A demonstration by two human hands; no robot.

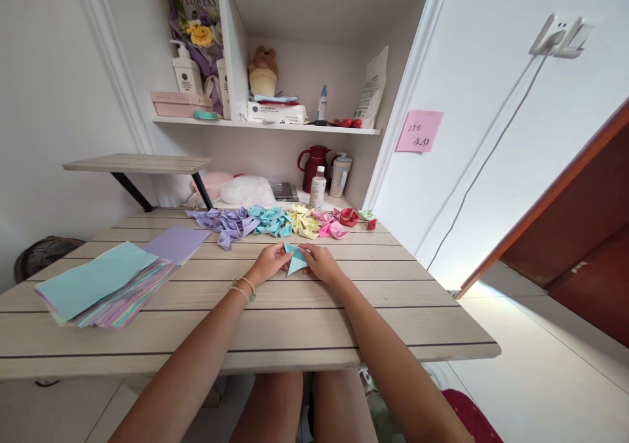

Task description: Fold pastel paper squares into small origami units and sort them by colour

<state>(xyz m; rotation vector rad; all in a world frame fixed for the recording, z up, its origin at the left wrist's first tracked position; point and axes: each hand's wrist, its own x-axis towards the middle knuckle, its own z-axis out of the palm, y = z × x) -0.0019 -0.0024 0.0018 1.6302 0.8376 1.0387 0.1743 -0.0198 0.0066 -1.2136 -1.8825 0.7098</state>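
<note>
A light blue piece of folded paper (296,259) is held between my two hands, just above or on the table's middle. My left hand (268,263) pinches its left edge, with two bracelets on the wrist. Fingers of my right hand (322,263) close on its right side. One point of the paper faces down toward me. Behind the hands lies a row of folded paper pieces: purple ones (230,223), blue ones (270,220), yellow ones (303,221), pink ones (333,227) and red ones (348,217).
On the left of the table (393,328) lies a fanned stack of coloured paper (98,279) beside a purple sheet (175,244). A small raised shelf (137,162) stands behind it. At the back are a bottle (318,189), a red jug (313,168) and a cup (340,175).
</note>
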